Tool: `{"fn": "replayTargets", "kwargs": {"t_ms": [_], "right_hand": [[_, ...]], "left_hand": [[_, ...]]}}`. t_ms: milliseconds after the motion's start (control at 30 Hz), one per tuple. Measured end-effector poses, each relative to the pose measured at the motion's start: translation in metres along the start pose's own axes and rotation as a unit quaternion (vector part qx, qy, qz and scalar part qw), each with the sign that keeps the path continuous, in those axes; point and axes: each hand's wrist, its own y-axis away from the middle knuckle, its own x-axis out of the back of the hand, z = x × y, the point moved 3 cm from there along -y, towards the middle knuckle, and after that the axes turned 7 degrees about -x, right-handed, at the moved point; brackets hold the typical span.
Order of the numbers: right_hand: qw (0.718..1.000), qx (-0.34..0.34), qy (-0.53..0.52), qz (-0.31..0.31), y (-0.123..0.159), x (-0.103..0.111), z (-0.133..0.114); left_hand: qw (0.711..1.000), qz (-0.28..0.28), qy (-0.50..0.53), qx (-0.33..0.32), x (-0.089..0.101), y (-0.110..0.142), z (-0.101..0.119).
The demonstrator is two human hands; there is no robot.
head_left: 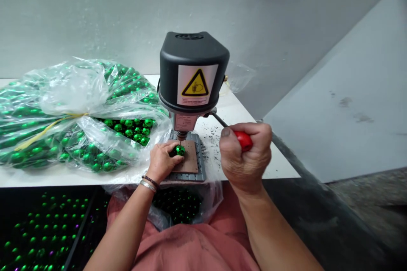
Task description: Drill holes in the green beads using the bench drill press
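My left hand point(162, 160) pinches a shiny green ball point(180, 150) on a brown board point(190, 156), which lies on the grey base plate point(201, 173) of a small drill press point(194, 67). Directly over the ball is the press's chuck point(181, 134), with a thin bit pointing down at it; whether the tip has entered the ball is too small to tell. My right hand point(246, 156) is wrapped around the red knob point(243, 140) of the press's lever point(220, 120). A warning label point(197, 85) faces me on the dark motor housing.
A clear plastic bag point(76, 89) of green balls, with a yellow tie, covers the table's left side. Dark shavings point(206, 148) lie beside the base on the white table point(280, 165). Below the edge are a bag of balls point(178, 205) at my lap and a dark bin of balls point(41, 228).
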Motion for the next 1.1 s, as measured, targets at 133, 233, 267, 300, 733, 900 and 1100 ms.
{"fn": "replayTargets", "kwargs": {"t_ms": [133, 233, 267, 300, 733, 900, 1100], "right_hand": [[1.000, 0.006, -0.015, 0.014, 0.008, -0.002, 0.003], [0.999, -0.014, -0.051, 0.006, 0.016, -0.006, 0.010], [0.997, -0.025, -0.070, 0.002, 0.018, -0.008, 0.013], [0.995, -0.037, -0.090, -0.002, 0.021, -0.009, 0.015], [0.981, -0.069, -0.180, -0.014, 0.042, -0.019, 0.027], [0.993, -0.093, -0.069, 0.033, -0.004, -0.011, 0.002], [0.983, -0.168, -0.057, -0.041, -0.053, -0.015, -0.013]], "left_hand": [[1.000, -0.005, 0.004, 0.001, 0.000, 0.000, 0.000], [1.000, -0.004, 0.011, -0.001, 0.000, 0.001, 0.000], [1.000, -0.003, 0.013, -0.001, 0.000, 0.001, 0.000], [1.000, -0.001, 0.015, -0.001, 0.000, 0.001, 0.000], [1.000, -0.005, 0.008, 0.003, 0.001, 0.001, 0.000], [1.000, -0.008, 0.023, 0.009, 0.001, 0.001, 0.002], [0.991, -0.062, 0.119, -0.017, 0.021, 0.024, 0.014]]}}
